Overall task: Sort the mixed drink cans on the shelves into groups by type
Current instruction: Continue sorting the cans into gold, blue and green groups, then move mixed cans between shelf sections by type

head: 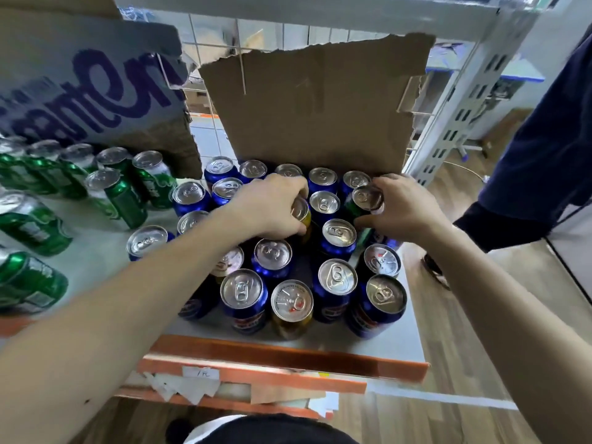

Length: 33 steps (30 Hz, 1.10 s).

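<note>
- The left hand (272, 205) has its fingers curled over a gold can (302, 213) in the middle of the blue cluster; it grips the can near the rim, and the can leans rather than standing straight.
- The right hand (398, 208) holds a green can (365, 200) at the far right of the same cluster, fingers wrapped behind it, the top tipped toward the camera.
- What could go wrong: both cans come out of a tightly packed block of blue cans (338, 237) — a knuckle or a tilted base could knock over a neighbour, and one falling can might topple several.
- The front row stands near the shelf (400, 341) edge, so a toppled can there could roll off to the floor.
- With both hands loaded at once, a loose grip near a rim could let a can slip.
- Another gold can (291, 307) sits in the front row among the blues — it looks unsorted yet.
- A group of green cans (118, 190) stands to the left on the same shelf, well apart from the hands; that is the likely home for the right hand's can.
- A torn cardboard flap (315, 100) rises behind the cluster.
- A person in a dark sleeve (525, 193) stands at the right.
</note>
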Each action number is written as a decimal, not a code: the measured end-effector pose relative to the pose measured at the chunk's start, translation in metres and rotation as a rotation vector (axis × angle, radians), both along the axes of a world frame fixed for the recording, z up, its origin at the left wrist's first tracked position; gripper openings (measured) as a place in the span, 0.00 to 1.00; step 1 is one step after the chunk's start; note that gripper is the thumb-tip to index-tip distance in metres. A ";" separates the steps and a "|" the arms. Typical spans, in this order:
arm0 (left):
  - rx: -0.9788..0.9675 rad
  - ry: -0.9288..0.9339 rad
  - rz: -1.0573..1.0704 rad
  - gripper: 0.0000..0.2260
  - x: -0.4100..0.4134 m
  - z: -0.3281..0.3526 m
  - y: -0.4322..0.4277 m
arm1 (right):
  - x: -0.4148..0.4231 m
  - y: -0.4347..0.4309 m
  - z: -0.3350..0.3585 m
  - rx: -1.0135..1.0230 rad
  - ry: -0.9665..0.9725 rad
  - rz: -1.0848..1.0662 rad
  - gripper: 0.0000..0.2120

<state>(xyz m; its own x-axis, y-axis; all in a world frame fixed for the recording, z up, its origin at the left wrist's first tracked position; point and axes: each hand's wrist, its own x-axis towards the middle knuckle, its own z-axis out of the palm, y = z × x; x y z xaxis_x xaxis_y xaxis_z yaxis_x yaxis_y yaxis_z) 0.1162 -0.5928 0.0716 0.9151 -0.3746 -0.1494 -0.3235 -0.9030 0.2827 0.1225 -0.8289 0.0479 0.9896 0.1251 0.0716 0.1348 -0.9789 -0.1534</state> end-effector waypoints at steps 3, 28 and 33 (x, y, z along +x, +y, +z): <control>-0.060 -0.067 -0.071 0.24 -0.003 0.039 0.013 | -0.006 -0.001 0.033 0.215 -0.133 0.023 0.28; -0.943 -0.104 0.393 0.24 -0.122 0.104 0.318 | -0.051 0.279 0.127 1.172 0.193 0.477 0.27; -1.104 -0.197 0.540 0.25 -0.175 0.091 0.424 | -0.076 0.396 0.126 1.185 0.237 0.564 0.30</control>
